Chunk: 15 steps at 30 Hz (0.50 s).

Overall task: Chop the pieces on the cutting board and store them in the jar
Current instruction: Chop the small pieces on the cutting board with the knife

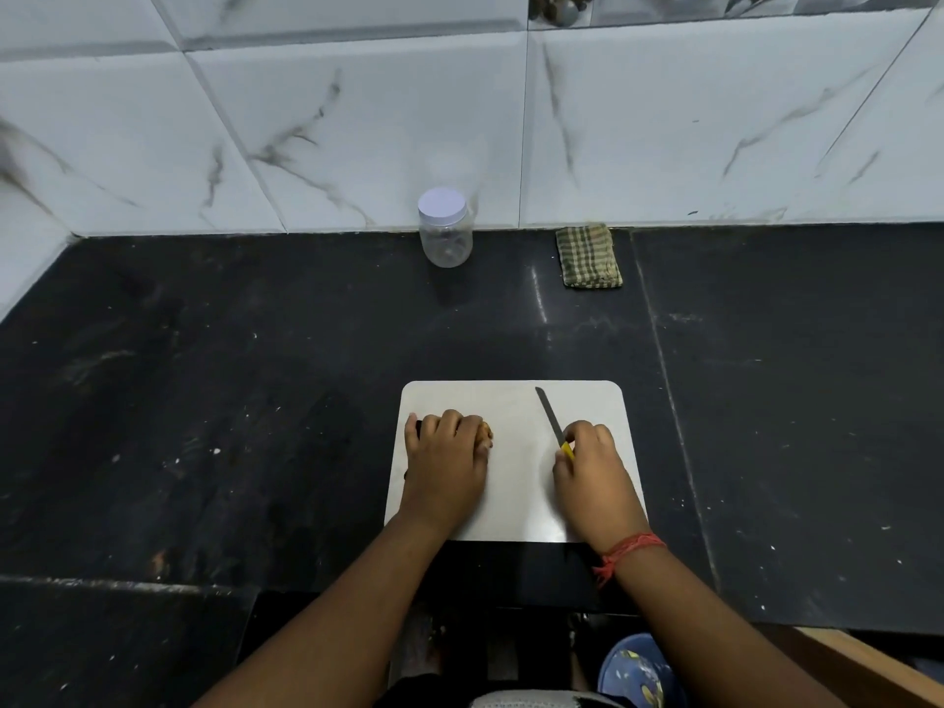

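A white cutting board (516,498) lies on the black counter near its front edge. My left hand (445,457) sits on the board's left part, fingers curled over brownish pieces (486,432) that show only at its fingertips. My right hand (595,470) grips a knife (550,415) by its yellow handle, the grey blade pointing away and slightly left, low over the board. A clear plastic jar (445,233) with a white lid on stands at the back against the wall.
A folded checked green cloth (589,256) lies by the wall right of the jar. The black counter (255,401) spreads wide to left and right. White marble tiles (357,120) form the back wall. A blue object (633,671) shows below the counter edge.
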Each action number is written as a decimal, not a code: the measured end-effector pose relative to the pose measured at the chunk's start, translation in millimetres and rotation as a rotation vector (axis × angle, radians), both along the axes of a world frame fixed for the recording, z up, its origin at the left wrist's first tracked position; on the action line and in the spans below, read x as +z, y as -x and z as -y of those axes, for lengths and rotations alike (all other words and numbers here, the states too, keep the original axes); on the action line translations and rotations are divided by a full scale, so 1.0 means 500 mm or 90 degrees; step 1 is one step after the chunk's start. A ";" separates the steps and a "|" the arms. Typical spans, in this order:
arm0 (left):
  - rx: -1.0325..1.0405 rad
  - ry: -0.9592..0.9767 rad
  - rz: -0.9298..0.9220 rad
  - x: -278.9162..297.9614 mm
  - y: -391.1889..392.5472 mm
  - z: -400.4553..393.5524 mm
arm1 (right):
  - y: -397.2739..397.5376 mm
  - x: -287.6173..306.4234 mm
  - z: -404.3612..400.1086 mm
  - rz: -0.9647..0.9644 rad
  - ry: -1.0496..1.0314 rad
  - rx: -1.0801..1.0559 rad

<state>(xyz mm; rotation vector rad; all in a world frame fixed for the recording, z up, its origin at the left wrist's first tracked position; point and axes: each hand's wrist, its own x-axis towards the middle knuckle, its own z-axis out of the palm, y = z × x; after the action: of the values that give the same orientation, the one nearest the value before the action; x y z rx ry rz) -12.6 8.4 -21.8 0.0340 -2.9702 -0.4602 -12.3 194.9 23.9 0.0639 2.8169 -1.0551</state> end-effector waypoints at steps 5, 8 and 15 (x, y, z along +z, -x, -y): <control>0.045 -0.035 0.006 0.000 0.013 -0.005 | -0.001 0.004 0.021 0.030 0.042 0.031; 0.060 -0.052 0.004 0.002 0.017 -0.007 | -0.007 0.005 0.036 0.048 0.049 0.057; 0.075 -0.098 0.010 0.001 0.012 -0.005 | -0.012 -0.001 0.069 0.093 0.069 0.072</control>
<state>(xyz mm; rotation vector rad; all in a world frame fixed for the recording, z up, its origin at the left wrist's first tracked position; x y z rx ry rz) -18.6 11.1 -21.1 0.2274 -2.9201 -0.6730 -6.2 160.5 23.2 -0.0278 2.5963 -1.1272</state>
